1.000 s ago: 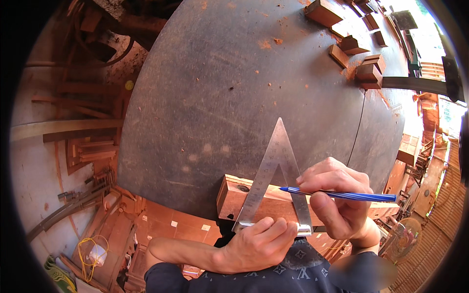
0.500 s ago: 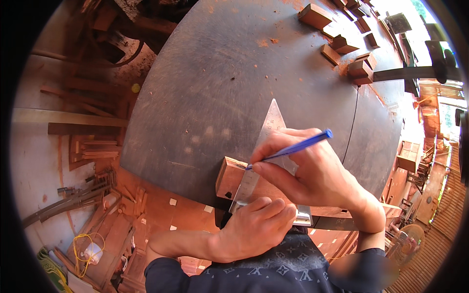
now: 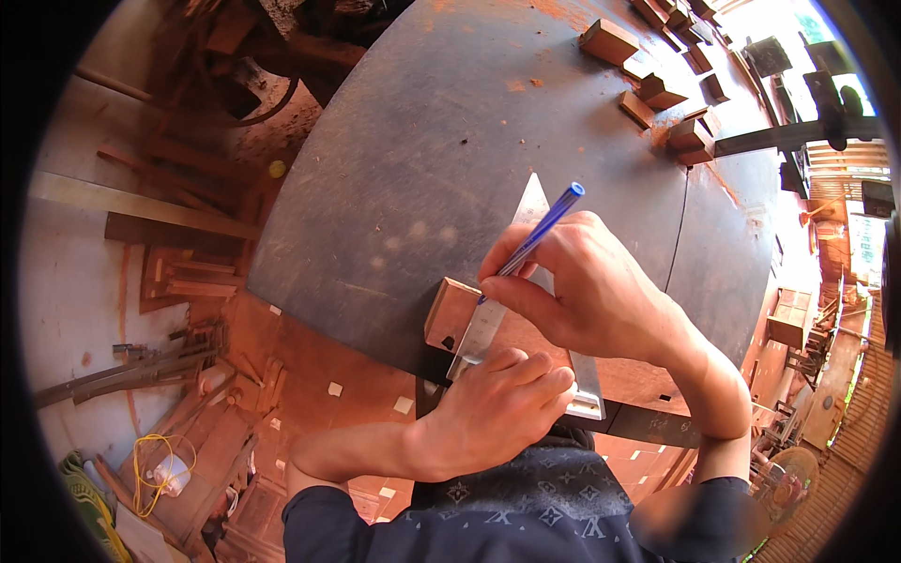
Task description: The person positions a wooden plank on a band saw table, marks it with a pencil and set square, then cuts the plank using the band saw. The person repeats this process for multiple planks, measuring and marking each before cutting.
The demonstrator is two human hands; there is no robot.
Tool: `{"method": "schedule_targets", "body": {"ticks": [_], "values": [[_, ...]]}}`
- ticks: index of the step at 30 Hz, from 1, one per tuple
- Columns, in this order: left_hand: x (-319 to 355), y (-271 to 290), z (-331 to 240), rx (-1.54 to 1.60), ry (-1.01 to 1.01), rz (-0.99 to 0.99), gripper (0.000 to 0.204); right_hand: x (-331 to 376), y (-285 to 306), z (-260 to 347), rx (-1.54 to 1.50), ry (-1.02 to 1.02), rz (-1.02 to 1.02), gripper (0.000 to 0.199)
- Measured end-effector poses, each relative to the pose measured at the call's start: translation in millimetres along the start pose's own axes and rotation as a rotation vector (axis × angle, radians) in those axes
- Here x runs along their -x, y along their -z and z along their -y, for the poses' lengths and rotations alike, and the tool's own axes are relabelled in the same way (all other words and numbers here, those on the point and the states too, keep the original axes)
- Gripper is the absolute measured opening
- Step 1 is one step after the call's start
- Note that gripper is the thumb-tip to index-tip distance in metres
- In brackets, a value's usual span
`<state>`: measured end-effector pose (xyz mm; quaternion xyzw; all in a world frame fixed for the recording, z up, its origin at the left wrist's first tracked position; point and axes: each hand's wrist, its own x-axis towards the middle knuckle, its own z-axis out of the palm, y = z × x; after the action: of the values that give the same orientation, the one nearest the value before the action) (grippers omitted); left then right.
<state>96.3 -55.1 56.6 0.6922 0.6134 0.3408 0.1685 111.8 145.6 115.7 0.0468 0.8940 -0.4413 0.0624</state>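
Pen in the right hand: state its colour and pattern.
The pen is blue with paler lengthwise streaks; the head view shows it best.

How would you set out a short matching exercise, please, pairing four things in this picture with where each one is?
Things:
1. Pen
2. Metal triangle
3. Left hand
4. Fan

Places:
A. Laid across the wooden piece
B. Towards the picture's lower right corner
C. Between the fingers of the right hand
D. At the near edge of the drawing tool

Pairs: 1-C, 2-A, 3-D, 4-B
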Motion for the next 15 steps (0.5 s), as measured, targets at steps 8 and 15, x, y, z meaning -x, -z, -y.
{"method": "schedule_targets", "body": {"ticks": [8, 15], "values": [[-2.9, 5.7, 1.7, -0.01, -0.006, 0.047, 0.025, -7.2, -0.2, 5.7, 0.16, 0.032, -0.035, 0.009], [-0.2, -5.2, 4.7, 0.092, -0.003, -0.135, 0.011, 0.3, -9.3, 21.8, -0.043, 0.019, 0.061, 0.013]]}}
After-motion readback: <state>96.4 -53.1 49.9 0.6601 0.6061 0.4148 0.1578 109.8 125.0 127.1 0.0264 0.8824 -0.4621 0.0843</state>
